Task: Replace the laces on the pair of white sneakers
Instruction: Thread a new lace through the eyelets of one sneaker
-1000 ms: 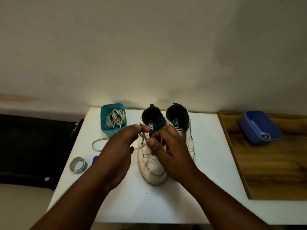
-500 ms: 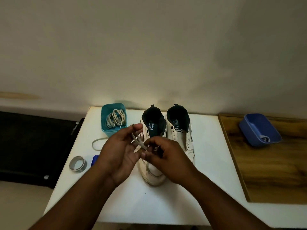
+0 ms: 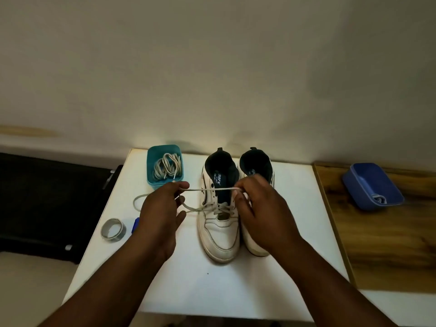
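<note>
Two white sneakers stand side by side on the white table [image 3: 188,286], toes towards me. The left sneaker [image 3: 220,234] has a white lace [image 3: 212,189] crossed through its lower eyelets. My left hand [image 3: 162,213] pinches one stretch of that lace to the left of the shoe. My right hand [image 3: 259,208] pinches the lace at the shoe's right eyelets and covers much of the right sneaker [image 3: 256,168]. The lace runs taut between both hands, and a slack loop [image 3: 136,201] trails left on the table.
A teal box [image 3: 151,173] with several coiled laces stands at the back left. A roll of grey tape [image 3: 112,230] and a small blue object [image 3: 135,224] lie at the left edge. A blue tray [image 3: 372,185] sits on the wooden surface [image 3: 389,244] to the right.
My hands have moved apart. The left went left and the right went right, and the lace now stretches taut across the left sneaker's opening.
</note>
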`<control>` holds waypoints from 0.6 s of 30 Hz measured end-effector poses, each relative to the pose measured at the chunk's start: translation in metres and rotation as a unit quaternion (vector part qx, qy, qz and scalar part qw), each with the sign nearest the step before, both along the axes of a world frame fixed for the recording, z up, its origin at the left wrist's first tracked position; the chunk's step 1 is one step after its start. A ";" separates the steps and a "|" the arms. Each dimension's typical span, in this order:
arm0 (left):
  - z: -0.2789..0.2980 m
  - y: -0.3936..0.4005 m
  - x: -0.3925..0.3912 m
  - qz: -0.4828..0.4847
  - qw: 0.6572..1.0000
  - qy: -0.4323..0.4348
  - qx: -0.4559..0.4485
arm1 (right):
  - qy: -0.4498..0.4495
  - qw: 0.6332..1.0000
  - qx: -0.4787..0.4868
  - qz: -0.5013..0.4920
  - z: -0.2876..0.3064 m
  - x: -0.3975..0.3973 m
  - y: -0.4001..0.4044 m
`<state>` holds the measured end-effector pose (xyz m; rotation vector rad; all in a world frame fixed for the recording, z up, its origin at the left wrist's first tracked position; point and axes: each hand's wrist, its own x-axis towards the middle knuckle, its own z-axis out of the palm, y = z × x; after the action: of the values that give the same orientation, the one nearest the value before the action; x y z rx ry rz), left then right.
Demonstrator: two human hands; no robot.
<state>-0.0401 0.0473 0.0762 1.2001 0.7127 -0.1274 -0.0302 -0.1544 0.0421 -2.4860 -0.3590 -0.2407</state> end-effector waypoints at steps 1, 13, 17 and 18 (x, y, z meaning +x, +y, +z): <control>-0.004 0.001 0.000 -0.006 1.000 -0.001 0.025 | 0.002 1.000 0.003 -0.017 -0.002 0.003 -0.006; -0.027 0.007 -0.006 -0.180 0.702 -0.082 0.684 | 0.073 0.996 0.044 0.023 -0.007 0.000 0.002; -0.026 -0.018 -0.006 -0.340 0.698 -0.266 0.571 | 0.134 0.990 0.031 0.039 -0.003 -0.006 0.007; -0.030 -0.022 -0.007 -0.395 0.707 -0.268 0.521 | 0.135 0.989 0.031 0.043 -0.003 -0.006 0.006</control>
<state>-0.0469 0.0256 0.0458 2.4592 -0.4226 -0.0654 -0.0358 -0.1482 0.0396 -2.3952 -0.3385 0.1193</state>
